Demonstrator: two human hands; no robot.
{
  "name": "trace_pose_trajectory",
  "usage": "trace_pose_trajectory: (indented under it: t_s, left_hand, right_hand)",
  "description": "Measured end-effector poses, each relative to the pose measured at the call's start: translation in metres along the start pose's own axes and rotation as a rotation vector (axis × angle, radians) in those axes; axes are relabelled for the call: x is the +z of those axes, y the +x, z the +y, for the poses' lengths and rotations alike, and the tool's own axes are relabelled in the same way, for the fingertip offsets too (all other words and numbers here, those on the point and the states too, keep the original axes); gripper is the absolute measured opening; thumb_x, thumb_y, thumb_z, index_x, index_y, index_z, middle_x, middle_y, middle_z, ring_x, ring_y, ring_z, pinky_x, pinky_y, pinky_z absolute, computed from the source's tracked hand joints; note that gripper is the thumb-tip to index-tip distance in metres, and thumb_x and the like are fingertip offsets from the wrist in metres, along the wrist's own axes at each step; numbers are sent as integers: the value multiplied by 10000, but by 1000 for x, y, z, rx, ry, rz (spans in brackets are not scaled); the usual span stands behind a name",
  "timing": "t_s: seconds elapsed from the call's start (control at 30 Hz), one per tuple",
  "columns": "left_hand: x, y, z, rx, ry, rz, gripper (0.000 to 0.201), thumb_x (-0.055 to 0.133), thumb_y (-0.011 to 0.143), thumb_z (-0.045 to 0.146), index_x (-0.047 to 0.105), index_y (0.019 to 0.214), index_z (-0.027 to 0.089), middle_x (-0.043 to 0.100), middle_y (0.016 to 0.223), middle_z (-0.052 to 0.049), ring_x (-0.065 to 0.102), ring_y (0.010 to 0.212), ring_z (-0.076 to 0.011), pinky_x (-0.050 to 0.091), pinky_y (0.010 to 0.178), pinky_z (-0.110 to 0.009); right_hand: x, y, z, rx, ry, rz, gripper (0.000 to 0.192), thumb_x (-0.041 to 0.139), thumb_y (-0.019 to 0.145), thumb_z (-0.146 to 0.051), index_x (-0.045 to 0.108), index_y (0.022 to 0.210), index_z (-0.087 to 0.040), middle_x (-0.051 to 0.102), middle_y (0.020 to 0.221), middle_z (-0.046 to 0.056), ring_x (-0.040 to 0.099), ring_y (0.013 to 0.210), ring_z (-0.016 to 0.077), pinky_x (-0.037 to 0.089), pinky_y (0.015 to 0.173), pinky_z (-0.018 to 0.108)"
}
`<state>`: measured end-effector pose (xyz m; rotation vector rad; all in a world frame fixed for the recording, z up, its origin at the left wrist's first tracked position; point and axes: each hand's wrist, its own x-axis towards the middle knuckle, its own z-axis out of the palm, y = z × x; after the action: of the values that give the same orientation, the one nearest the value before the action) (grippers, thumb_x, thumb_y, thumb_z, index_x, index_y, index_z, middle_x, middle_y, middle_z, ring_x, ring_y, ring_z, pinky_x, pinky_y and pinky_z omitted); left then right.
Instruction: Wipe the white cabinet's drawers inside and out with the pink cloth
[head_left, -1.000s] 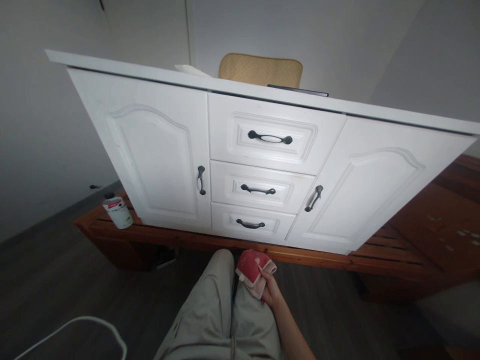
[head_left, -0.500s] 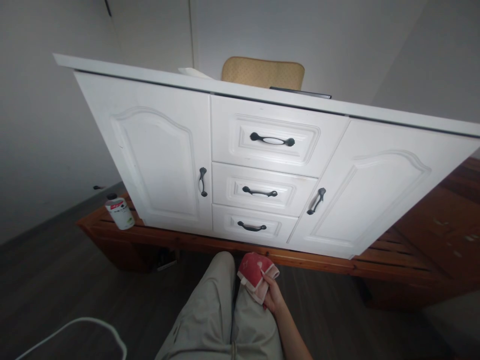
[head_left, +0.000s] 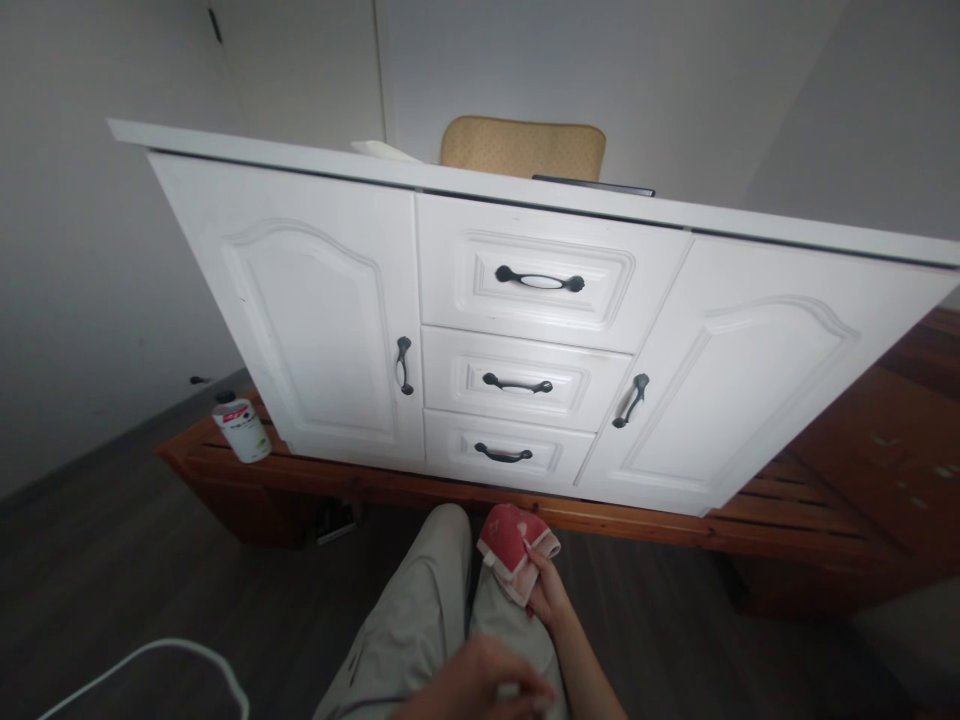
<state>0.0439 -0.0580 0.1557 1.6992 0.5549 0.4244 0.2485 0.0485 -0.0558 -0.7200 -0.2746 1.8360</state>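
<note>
My right hand [head_left: 546,588] grips a folded red and white cloth [head_left: 510,545] against my knee, just below the white cabinet [head_left: 315,300]. The cabinet has two arched doors and three middle drawers with dark handles, such as the top drawer handle [head_left: 539,281]. My left hand [head_left: 480,690] shows blurred at the bottom edge over my lap; something small and pale sits at its fingertips, too blurred to name.
The cabinet stands on a low brown wooden slatted platform [head_left: 787,500]. A white bottle with a black cap [head_left: 241,428] stands on the platform's left end. A tan chair back [head_left: 523,148] rises behind the cabinet. A white cable [head_left: 150,660] loops on the dark floor.
My left hand has come into view at the bottom edge. My right hand with the cloth has barely shifted. The view has drifted slightly.
</note>
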Motion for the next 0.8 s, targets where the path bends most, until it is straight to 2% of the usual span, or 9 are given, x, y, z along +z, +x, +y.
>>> trace_pose_trajectory:
  t_s: [0.07,0.17,0.23,0.3,0.4,0.5,0.6,0.7,0.8]
  left_hand:
    - [-36,38,-5,4,100,177,292,543,990,296,688,1235,232,634,1386,-81,501,1359,-271,292,1239,-491]
    - [-86,94,-11,-35,592,557,394,548,966,244,614,1352,208,565,1487,-97,451,1418,-264,289,1239,-477]
    - [-109,124,-16,-94,798,664,410,542,978,263,574,1379,178,572,1469,-118,477,1395,-263,345,1203,-453]
    - [-120,145,-24,-141,891,695,400,548,986,302,572,1358,159,605,1407,-136,520,1339,-289,406,1140,-471]
    - [-122,162,-38,-172,914,714,391,572,977,324,581,1320,137,623,1338,-161,533,1295,-330,437,1079,-512]
    - [-120,168,-48,-172,923,721,376,597,960,292,577,1318,177,606,1330,-128,514,1296,-301,455,1047,-455]
    - [-117,167,-51,-189,920,743,286,593,954,269,626,1219,169,612,1258,-122,521,1244,-285,457,1030,-418]
    - [-104,156,-53,-208,915,776,204,588,943,240,660,1116,158,613,1180,-120,533,1178,-285,453,1028,-422]
    - [-79,129,-59,-172,879,802,178,569,938,197,670,1084,190,610,1147,-85,541,1137,-264,458,1026,-421]
  right_hand:
    - [1,0,0,-25,11,-13,384,815,723,-319,752,1072,-169,793,1100,93,714,1126,268,457,1127,440]
    - [4,0,-1,-26,41,-34,431,814,716,-292,744,1121,-164,771,1185,99,691,1177,251,418,1167,416]
    - [6,1,-2,-12,48,-26,437,814,709,-287,744,1118,-151,769,1183,115,673,1213,261,402,1179,425]
    - [5,1,-3,-9,40,-16,417,808,715,-286,747,1103,-147,771,1174,123,653,1246,267,394,1183,433]
    - [4,2,-3,-14,29,-29,386,793,739,-283,747,1099,-153,763,1201,118,630,1283,259,386,1191,433]
    - [2,2,-3,-9,39,-37,388,795,735,-277,748,1098,-148,771,1178,118,650,1255,254,391,1190,424]
    - [2,1,-5,-7,28,-24,421,802,723,-275,742,1116,-138,774,1166,126,675,1210,265,406,1177,434]
    - [3,0,-5,-34,17,-13,431,801,712,-261,741,1124,-147,770,1177,119,681,1195,268,420,1163,433]
    - [6,-2,-3,-65,2,-8,413,810,663,-231,758,1067,-160,779,1147,108,698,1154,277,438,1147,438]
